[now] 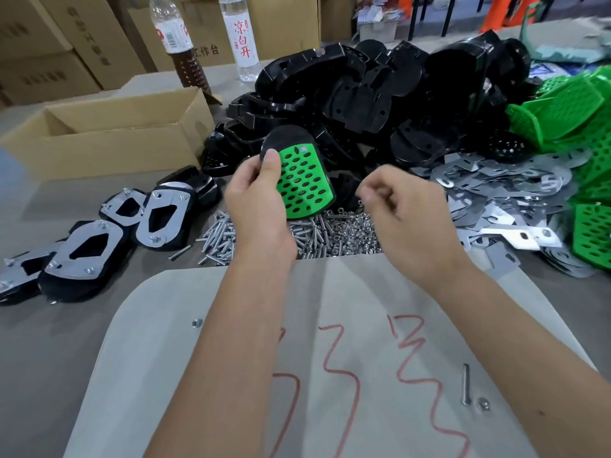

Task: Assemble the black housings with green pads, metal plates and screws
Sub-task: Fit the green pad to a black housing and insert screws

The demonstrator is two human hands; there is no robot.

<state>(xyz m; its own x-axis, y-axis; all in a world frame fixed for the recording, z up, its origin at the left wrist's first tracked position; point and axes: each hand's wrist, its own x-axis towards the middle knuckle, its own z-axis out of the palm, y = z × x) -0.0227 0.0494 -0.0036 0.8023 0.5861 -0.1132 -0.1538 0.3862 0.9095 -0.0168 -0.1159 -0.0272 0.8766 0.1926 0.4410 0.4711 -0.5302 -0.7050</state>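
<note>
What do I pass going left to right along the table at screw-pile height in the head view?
Finished assemblies → screw pile → left hand holding a housing with green pad → right hand → metal plates → green pads.

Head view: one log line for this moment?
left hand: grips black housing with green pad | right hand: curled over screws

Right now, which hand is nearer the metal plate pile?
Right. The right hand hovers just left of the metal plate pile, over the screws. The left hand is farther left, gripping a black housing with a green pad.
</note>
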